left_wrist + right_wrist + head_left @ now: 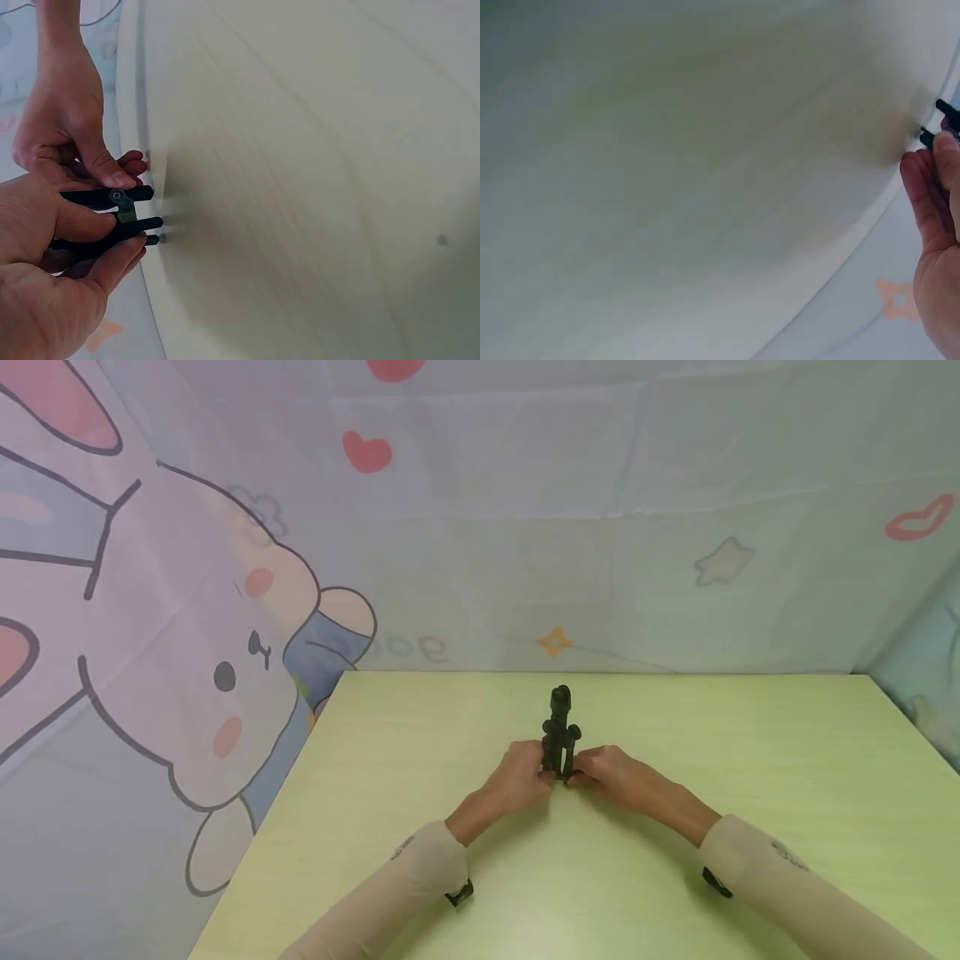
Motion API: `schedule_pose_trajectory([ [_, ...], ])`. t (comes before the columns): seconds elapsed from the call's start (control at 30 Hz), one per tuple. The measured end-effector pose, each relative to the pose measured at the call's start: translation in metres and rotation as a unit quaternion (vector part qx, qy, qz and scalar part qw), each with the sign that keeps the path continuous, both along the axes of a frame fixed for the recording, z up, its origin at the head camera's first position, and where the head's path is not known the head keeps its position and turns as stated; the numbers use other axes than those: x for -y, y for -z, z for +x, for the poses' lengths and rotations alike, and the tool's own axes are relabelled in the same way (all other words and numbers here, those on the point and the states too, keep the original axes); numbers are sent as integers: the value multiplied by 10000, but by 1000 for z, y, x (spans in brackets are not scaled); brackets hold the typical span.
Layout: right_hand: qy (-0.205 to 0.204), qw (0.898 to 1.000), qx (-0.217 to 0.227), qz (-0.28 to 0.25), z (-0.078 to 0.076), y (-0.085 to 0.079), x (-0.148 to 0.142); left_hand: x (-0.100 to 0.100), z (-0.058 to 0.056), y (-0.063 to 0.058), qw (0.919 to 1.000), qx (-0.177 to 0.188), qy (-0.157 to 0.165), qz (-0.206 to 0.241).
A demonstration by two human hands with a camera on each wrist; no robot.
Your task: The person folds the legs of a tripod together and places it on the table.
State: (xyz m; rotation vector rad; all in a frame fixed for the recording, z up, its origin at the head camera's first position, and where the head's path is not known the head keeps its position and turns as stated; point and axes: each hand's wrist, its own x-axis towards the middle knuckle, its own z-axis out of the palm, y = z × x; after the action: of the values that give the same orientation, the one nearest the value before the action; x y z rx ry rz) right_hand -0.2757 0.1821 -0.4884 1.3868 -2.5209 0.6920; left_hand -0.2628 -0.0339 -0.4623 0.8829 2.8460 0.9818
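Observation:
A small black mini tripod point(558, 727) stands nearly upright between my two hands over the table, its knobs at mid-height and its legs pointing down. My left hand point(517, 775) grips it from the left; in the left wrist view the thumb and fingers close around two dark legs point(142, 226). From the other side my right hand point(618, 777) pinches a leg point(139, 193) between thumb and fingers. A metal hinge bracket point(126, 206) links the legs there. In the right wrist view, the right hand point(937, 217) and a leg tip show at the edge.
The pale yellow-green table point(750, 743) spreads around both hands. A printed cloth point(487, 527) with hearts and a rabbit hangs behind and to the left. Dark bands point(460, 892) show at the sleeve cuffs.

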Motion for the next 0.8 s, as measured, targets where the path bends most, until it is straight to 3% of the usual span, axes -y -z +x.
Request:
schedule_pose_trajectory([
  [0.27, -377, 9992, -64, -90, -5, -1, -1, 2, 0, -3, 9997, 172, 141, 59],
  [0.53, -44, 9984, 535, -162, -8, -5, 0, 8, -2, -7, 9978, 444, 450, 185],
  [0.7, -72, 9962, 774, -400, -7, -5, -2, 9, 0, -10, 9926, 940, 487, 599],
  [0.8, -57, 9940, 950, -536, -6, -5, -2, 10, -1, -15, 9902, 1022, 538, 780],
])
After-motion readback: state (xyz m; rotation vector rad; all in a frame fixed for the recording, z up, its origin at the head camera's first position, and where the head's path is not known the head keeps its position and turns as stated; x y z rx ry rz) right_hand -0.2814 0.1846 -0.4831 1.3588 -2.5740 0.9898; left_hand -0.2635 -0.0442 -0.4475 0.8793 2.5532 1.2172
